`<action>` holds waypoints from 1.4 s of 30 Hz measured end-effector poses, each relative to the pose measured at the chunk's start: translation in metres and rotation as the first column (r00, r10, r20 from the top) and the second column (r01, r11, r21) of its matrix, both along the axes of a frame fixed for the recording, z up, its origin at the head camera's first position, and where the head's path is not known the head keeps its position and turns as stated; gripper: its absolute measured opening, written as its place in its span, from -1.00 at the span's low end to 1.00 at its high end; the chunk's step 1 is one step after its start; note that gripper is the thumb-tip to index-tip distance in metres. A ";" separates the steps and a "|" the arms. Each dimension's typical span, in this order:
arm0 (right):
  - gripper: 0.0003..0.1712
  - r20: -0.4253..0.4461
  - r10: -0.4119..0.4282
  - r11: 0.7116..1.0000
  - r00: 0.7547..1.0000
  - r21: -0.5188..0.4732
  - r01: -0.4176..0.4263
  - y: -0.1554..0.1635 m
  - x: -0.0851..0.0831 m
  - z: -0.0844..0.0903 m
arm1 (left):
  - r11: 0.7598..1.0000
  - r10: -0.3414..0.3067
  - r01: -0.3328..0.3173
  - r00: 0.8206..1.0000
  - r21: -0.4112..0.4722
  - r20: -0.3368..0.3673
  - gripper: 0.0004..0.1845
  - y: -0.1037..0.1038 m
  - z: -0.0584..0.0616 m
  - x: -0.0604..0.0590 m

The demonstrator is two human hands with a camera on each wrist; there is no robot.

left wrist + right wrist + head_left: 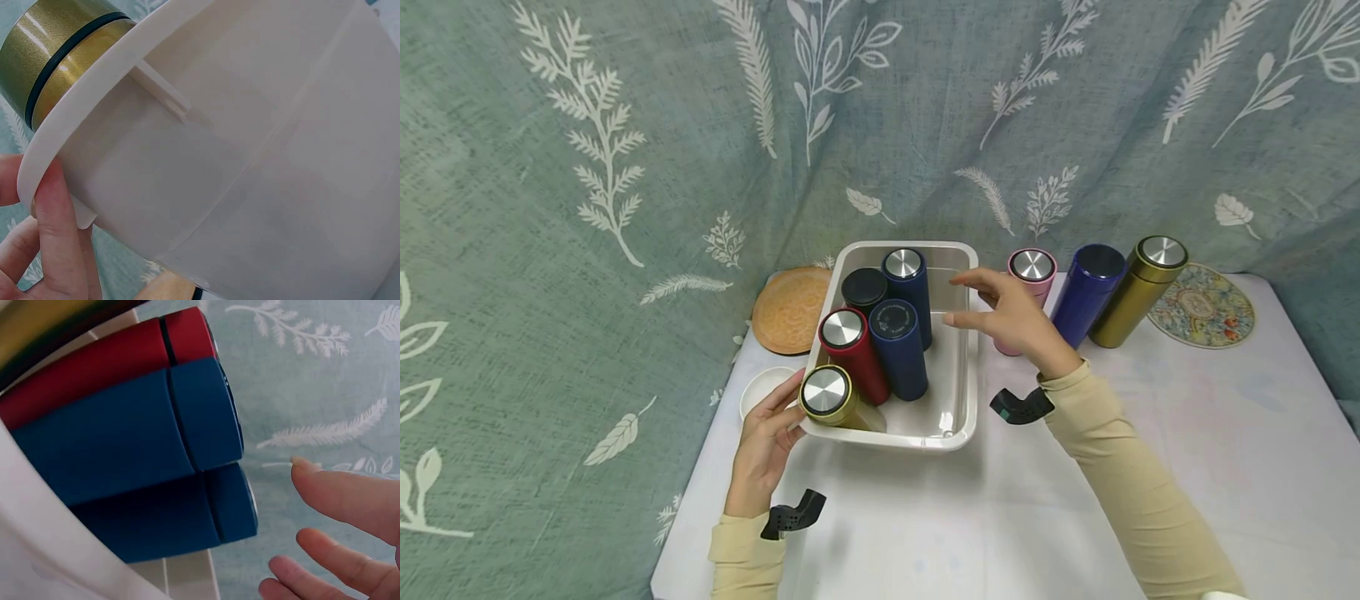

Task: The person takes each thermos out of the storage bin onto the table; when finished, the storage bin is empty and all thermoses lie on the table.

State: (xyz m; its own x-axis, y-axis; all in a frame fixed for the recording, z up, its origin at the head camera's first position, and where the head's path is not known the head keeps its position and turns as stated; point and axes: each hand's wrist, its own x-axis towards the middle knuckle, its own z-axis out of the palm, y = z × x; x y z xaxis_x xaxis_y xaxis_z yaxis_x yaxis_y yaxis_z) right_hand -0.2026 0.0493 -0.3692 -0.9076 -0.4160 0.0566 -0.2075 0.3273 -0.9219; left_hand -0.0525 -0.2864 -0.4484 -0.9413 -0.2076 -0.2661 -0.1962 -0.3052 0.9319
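A white tub [958, 433] stood on the tabletop [1187, 433] toward its left edge, holding five flasks upright: a gold flask [831, 398] at the near left corner, a red flask [852, 350] behind it, a dark blue flask [898, 346] beside that, another blue flask [908, 287] further back, and a black flask [864, 289] at the far left. The left hand [763, 446] rested against the tub's near left corner, its fingers [59, 250] pressed along the rim just below the gold flask. The right hand [1011, 317] hovered over the tub's right rim, fingers [340, 497] spread apart and relaxed, holding nothing, close to the two blue flasks. Beyond the tub's right side, a pink flask [1033, 279], a blue open flask [1088, 292] and a second gold flask [1138, 290] stood in a row toward the far edge. An orange mat [790, 308] lay at the far left corner, a patterned coaster [1206, 310] at the far right, and a small white dish [760, 387] sat just left of the tub.
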 end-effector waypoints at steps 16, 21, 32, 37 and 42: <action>-0.25 0.044 0.087 0.994 0.995 -0.070 -0.084 -0.030 0.006 -0.013 | 1.000 0.009 -0.009 1.000 -0.003 -0.002 -0.44 -0.001 0.001 -0.001; -0.12 0.076 0.099 0.992 0.992 -0.085 -0.092 -0.037 0.007 -0.013 | 1.000 0.006 -0.006 1.000 0.005 -0.008 -0.46 -0.001 0.002 -0.001; -0.12 0.099 0.126 0.988 0.987 -0.101 -0.116 -0.046 0.005 -0.012 | 1.000 -0.002 0.002 1.000 0.022 -0.014 -0.46 -0.001 0.003 -0.001; -0.14 0.107 0.127 0.989 0.986 -0.094 -0.117 -0.049 0.005 -0.013 | 1.000 -0.004 0.004 1.000 0.008 -0.010 -0.41 -0.001 0.003 -0.001; -0.13 0.142 0.130 0.989 0.981 -0.095 -0.117 -0.050 0.009 -0.018 | 1.000 0.005 -0.005 1.000 0.007 0.009 -0.39 0.000 0.002 0.000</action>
